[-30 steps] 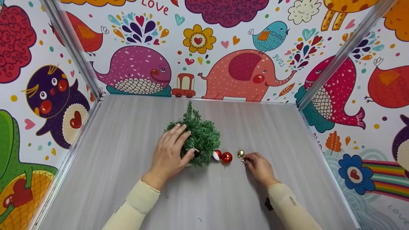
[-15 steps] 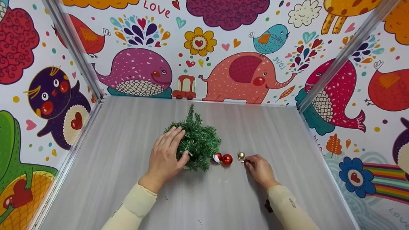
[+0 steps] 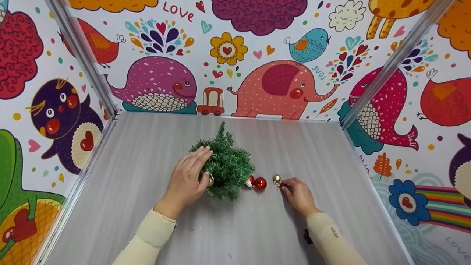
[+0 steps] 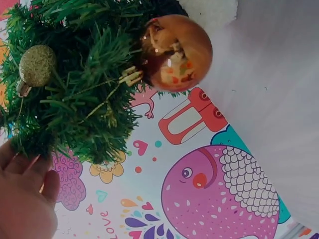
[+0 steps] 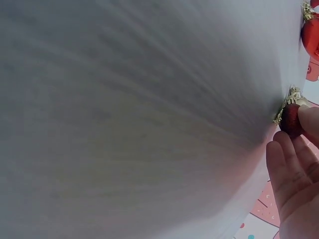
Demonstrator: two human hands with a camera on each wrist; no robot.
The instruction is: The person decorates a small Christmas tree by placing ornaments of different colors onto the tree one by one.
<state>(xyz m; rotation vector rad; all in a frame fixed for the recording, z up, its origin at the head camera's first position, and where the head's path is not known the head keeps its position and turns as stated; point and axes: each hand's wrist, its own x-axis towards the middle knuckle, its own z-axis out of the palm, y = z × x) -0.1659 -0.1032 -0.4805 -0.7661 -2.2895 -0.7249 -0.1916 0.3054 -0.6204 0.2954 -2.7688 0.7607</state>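
Observation:
A small green tinsel Christmas tree stands mid-table. My left hand rests against its left side, fingers fairly straight among the branches. By the left thumb a shiny gold bauble shows on the tree; the left wrist view has a shiny copper-gold bauble and a glittery gold bauble hanging there. My right hand pinches a dark red bauble between thumb and fingers, low over the table. Just left of those fingertips lies a gold bauble.
A shiny red bauble and a red-and-white ornament lie between the tree and the right hand. Patterned walls enclose the grey table at the back and sides. A black thing shows beside the right sleeve.
My left hand has shifted slightly left and nearer the person. The tree seems to have turned a little, and a gold bauble now shows by the thumb. The right hand stays nearly still.

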